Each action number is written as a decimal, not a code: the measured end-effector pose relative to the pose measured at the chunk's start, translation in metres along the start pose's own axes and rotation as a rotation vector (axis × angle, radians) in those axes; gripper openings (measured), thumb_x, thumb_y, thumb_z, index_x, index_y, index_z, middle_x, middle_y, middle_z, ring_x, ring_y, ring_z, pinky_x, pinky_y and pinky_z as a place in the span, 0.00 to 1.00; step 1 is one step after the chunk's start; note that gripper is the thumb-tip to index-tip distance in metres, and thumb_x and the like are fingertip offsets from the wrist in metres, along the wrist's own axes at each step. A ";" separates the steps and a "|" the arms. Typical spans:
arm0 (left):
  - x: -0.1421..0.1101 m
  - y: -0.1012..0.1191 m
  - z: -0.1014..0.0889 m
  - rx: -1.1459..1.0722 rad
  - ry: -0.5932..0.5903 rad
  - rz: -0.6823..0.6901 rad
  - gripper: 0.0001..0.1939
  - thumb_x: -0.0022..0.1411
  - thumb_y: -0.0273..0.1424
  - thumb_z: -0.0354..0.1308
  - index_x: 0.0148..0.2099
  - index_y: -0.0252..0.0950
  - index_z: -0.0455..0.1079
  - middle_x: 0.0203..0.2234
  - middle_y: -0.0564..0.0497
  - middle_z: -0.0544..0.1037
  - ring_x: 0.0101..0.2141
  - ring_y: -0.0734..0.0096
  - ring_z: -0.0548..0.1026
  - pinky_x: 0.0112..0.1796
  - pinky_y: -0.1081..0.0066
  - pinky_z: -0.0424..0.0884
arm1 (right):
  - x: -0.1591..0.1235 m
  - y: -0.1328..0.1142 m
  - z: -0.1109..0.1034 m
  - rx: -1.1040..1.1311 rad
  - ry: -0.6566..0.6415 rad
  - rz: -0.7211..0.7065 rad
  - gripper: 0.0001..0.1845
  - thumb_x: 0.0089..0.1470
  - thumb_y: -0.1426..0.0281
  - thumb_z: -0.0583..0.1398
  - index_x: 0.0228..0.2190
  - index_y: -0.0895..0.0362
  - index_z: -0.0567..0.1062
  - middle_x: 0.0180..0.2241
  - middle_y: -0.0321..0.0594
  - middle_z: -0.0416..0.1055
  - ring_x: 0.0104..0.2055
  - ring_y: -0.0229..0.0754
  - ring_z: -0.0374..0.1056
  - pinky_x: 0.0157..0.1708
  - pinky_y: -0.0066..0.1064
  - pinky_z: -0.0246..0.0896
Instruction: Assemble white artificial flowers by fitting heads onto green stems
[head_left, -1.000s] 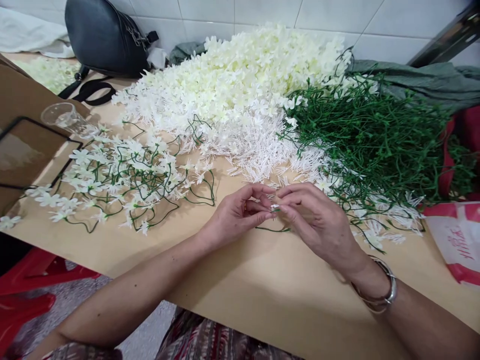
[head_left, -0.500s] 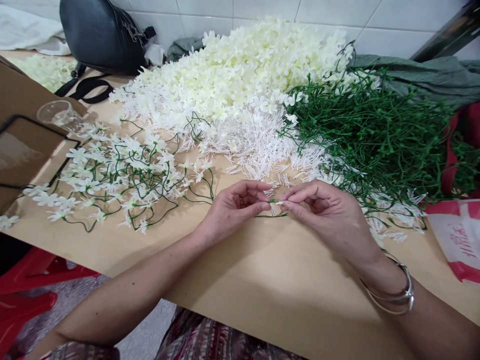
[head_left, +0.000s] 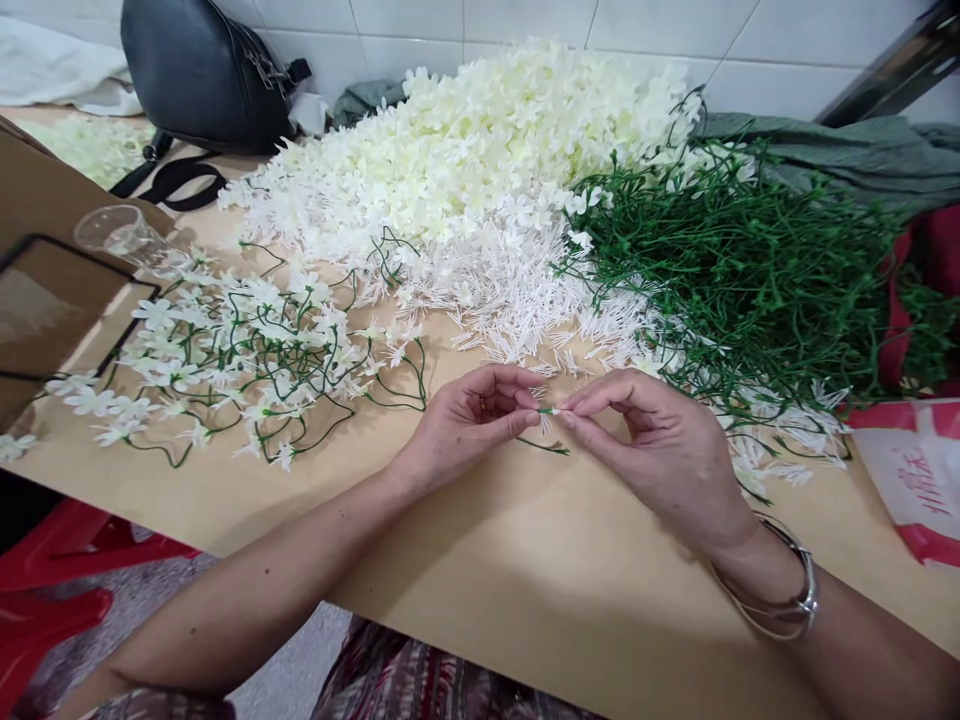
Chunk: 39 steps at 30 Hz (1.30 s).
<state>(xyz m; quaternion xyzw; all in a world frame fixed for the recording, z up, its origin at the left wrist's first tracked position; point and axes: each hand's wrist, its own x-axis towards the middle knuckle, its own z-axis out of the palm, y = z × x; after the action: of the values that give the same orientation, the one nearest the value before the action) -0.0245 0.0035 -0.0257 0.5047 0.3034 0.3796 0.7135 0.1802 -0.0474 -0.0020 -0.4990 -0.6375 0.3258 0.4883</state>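
Observation:
My left hand [head_left: 484, 412] pinches a thin green plastic stem [head_left: 546, 448], whose branched end hangs over the table. Against the stem's tip, my right hand [head_left: 649, 440] closes thumb and forefinger on a small white stamen piece [head_left: 555, 411]. The two sets of fingertips almost meet, so the joint between the parts is mostly hidden. Left of my hands lie several white artificial flowers on green stems [head_left: 255, 340]. Behind them rises a heap of loose cream petals [head_left: 517, 130], with white stamens [head_left: 517, 275] spread along its front.
Green stems [head_left: 757, 260] are piled at the right, beside a pink and white packet [head_left: 911, 475]. A clear plastic cup [head_left: 124, 235] lies by a cardboard box [head_left: 45, 290] at left. A black bag [head_left: 202, 75] stands against the tiled wall. Red stools [head_left: 90, 545] are below the table edge.
My right hand has shifted slightly left, its fingertips closer to the left ones. The stem's hanging end has tilted downward to the right. The piles look unchanged.

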 end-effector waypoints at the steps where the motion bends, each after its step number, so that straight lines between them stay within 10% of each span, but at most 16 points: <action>1: 0.000 0.000 0.000 0.004 0.003 0.002 0.17 0.61 0.34 0.75 0.50 0.37 0.80 0.36 0.52 0.81 0.37 0.77 0.79 0.42 0.77 0.76 | 0.000 -0.001 0.000 -0.028 -0.004 -0.016 0.07 0.60 0.72 0.68 0.33 0.49 0.77 0.33 0.33 0.80 0.36 0.42 0.77 0.39 0.37 0.72; 39: -0.005 -0.002 0.003 0.079 0.049 0.024 0.15 0.62 0.38 0.74 0.46 0.35 0.78 0.36 0.50 0.82 0.37 0.75 0.79 0.41 0.75 0.77 | -0.007 0.009 0.016 -0.106 0.005 -0.203 0.12 0.61 0.80 0.65 0.35 0.50 0.73 0.34 0.33 0.78 0.38 0.39 0.79 0.39 0.32 0.76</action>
<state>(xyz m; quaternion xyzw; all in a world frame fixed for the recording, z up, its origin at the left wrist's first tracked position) -0.0245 -0.0024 -0.0270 0.5264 0.3294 0.3882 0.6809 0.1686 -0.0502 -0.0172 -0.4579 -0.6998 0.2392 0.4933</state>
